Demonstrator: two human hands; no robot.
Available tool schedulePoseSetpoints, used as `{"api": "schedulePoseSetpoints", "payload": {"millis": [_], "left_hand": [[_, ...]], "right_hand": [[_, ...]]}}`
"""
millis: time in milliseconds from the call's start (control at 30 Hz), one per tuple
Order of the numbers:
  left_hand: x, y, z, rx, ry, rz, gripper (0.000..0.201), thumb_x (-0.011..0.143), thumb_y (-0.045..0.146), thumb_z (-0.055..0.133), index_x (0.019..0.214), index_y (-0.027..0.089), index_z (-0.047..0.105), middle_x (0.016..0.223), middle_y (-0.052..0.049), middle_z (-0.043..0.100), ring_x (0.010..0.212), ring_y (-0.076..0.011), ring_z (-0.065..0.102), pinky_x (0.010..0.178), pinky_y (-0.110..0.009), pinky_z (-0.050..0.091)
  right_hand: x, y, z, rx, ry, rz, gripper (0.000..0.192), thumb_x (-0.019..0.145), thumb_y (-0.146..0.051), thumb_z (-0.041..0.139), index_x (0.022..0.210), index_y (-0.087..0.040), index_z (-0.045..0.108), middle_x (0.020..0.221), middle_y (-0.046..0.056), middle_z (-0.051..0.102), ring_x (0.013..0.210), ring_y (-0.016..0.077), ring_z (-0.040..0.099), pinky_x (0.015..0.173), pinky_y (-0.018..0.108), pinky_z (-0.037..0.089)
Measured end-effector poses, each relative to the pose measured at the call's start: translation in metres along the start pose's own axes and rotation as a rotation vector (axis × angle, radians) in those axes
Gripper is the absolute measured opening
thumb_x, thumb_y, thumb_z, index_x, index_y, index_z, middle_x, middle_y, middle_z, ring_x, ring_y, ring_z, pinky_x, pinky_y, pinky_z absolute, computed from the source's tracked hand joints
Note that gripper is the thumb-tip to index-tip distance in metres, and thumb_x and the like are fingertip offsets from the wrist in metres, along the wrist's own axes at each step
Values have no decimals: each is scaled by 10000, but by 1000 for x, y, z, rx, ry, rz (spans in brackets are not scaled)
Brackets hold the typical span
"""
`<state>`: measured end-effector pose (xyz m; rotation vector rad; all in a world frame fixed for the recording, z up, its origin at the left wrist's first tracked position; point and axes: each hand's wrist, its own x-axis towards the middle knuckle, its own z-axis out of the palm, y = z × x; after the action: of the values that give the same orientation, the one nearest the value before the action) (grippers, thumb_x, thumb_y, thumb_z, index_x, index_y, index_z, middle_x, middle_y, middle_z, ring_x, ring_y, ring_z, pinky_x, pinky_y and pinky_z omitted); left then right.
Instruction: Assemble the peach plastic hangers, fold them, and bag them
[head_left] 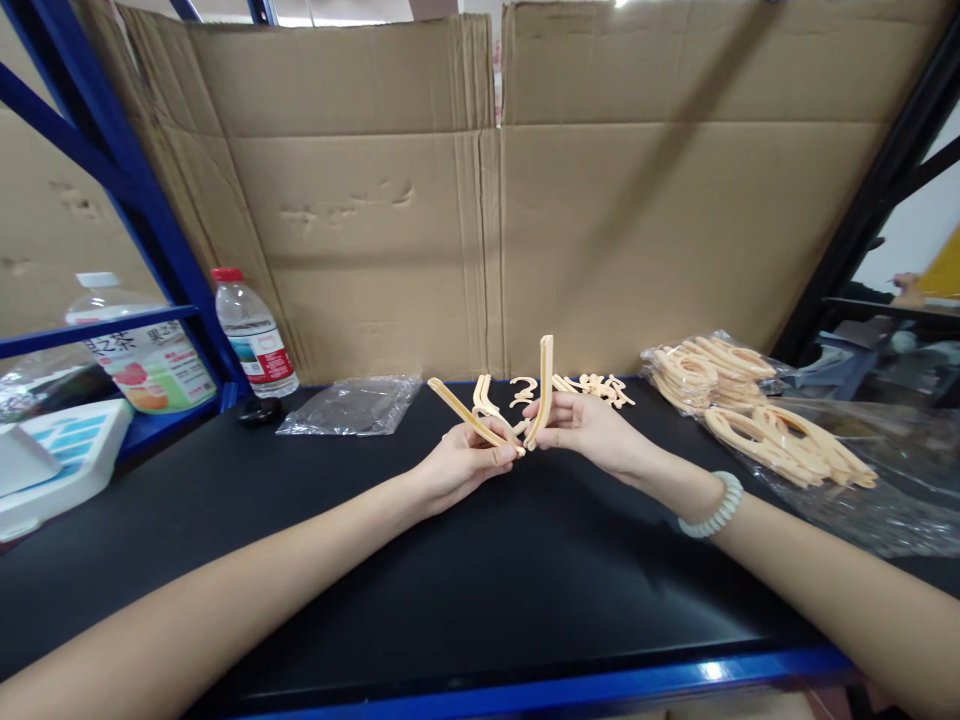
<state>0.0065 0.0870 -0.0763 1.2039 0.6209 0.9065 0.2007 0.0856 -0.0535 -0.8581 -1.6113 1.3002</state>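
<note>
Beige plastic hanger (517,420), arms splayed upward, between both hands.

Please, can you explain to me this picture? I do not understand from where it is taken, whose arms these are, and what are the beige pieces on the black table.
There is one picture, taken by a camera worn on a person's head, looking forward and down. So both arms belong to that person.

The left hand has its grip on a slanted beige plastic strip. The right hand, with a white bead bracelet on its wrist, holds a similar strip upright. Their lower ends meet between the hands.

On the black table lie small beige hook pieces behind the hands, a pile of larger beige parts on clear plastic at the right, an empty clear bag and a water bottle at the left. Cardboard stands behind.
</note>
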Motion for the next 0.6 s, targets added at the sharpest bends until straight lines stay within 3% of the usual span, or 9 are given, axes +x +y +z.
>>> {"api": "schedulePoseSetpoints", "payload": {"millis": [300, 600], "left_hand": [[-1, 0, 1, 44, -32, 36, 219, 587, 166, 815, 689, 124, 626, 716, -15, 627, 657, -90, 526, 617, -214, 391], [-5, -3, 13, 40, 170, 98, 177, 539, 129, 780, 630, 120, 629, 662, -12, 624, 634, -98, 525, 604, -217, 402]], "right_hand": [[0, 3, 4, -80, -83, -72, 275, 661, -176, 718, 914, -174, 612, 868, 36, 715, 835, 188, 684, 843, 379, 538], [-3, 5, 8, -171, -68, -172, 203, 680, -275, 739, 811, -180, 618, 840, 30, 706, 823, 190, 686, 864, 378, 533]]}}
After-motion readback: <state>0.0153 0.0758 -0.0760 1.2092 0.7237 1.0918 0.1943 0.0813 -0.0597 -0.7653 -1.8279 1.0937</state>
